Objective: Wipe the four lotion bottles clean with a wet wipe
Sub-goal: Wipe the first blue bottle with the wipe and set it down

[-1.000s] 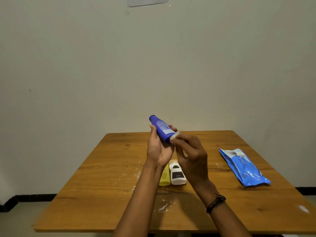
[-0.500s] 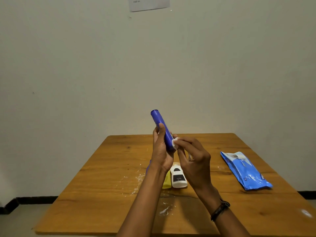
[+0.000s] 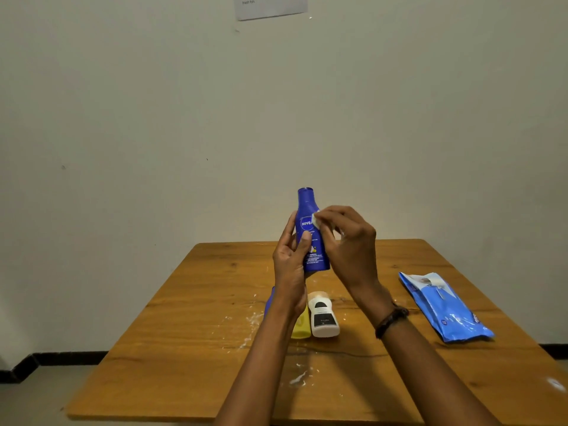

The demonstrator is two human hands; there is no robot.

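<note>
**Head view: blue bottle held upright mid-wipe, above the others**

Head view shows the blue lotion bottle (image 3: 305,207) lifted clear of the table (image 3: 184,333), in front of the wall and directly above the bottles lying below. The left hand (image 3: 290,265) grips its lower body, with the thumb laid across the front and the other fingers hidden behind. The right hand (image 3: 347,241) pinches a small bunched wet wipe (image 3: 316,221) and presses it to the bottle's right shoulder, just beside the round logo.

Several things could go wrong from here. A wiped surface is likely to be slick, and the left hand's hold looks light. A firm rub from the right could twist the bottle loose and drop it onto the white bottle (image 3: 322,316) and yellow bottle (image 3: 301,325) underneath. The wipe is a small wad, so it covers little at each pass, and the area under the left palm may go unwiped unless the grip shifts. White smears (image 3: 252,321) mark the wood near the lying bottles, so a clean bottle set down there could pick up dirt again. A fourth bottle (image 3: 269,302) shows only as a blue sliver behind the left forearm.

The held bottle's long axis runs nearly vertical, with the top leaning slightly left. Its narrow end points up and its wide base points down at the table. The label faces the camera and reads right way up. A pack of wipes (image 3: 445,305) lies well apart, to the right.
</note>
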